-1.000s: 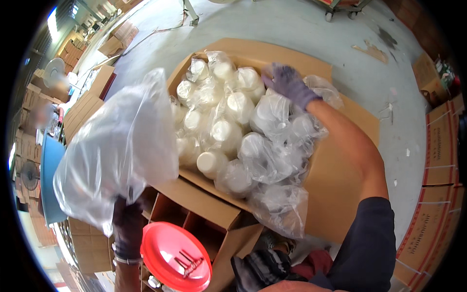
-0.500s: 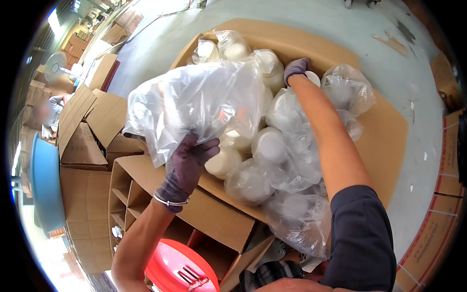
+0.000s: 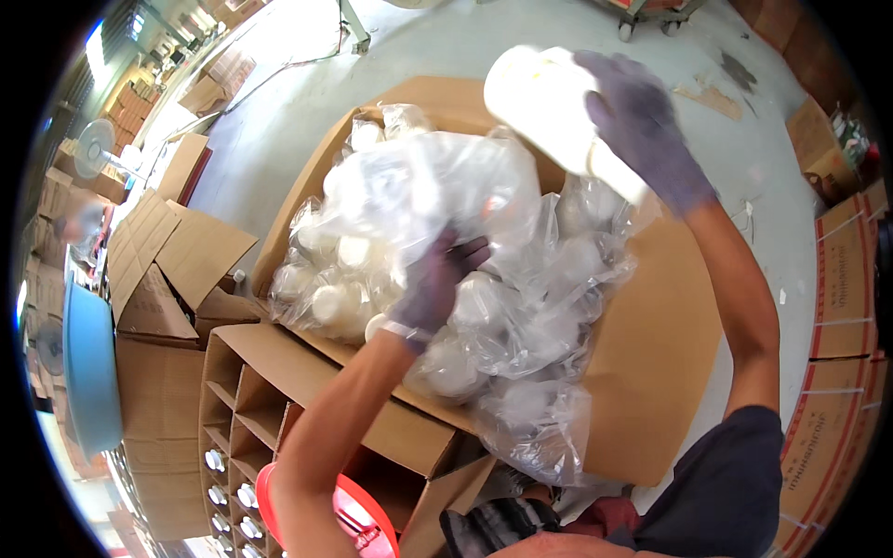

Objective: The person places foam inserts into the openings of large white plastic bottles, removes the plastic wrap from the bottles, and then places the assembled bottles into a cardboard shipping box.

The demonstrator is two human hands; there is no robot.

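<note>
The right hand (image 3: 642,130), in a grey-purple glove, is raised high over the work and grips a white plastic bottle (image 3: 549,107), fingers wrapped round its side near the neck; the bottle is tilted, clear of everything below it. The left hand (image 3: 435,284), gloved the same way, is clenched on a bunch of clear plastic bag (image 3: 437,195), pulling the film up into a crumpled mound.

Largest of the things is the big open cardboard box (image 3: 651,344) under both hands, its brown flaps spread wide on the grey floor (image 3: 307,112). Inside it lie many more white bottles (image 3: 335,302), packed in clear bags that spill over the near edge.

Just in front of it stands a smaller carton with cardboard dividers (image 3: 246,400), a few bottle tops showing in its lower cells. Flattened cardboard (image 3: 177,256) lies to the left, beside a blue drum (image 3: 88,372). A red round stool (image 3: 358,511) sits at the bottom, touching the divided carton.
</note>
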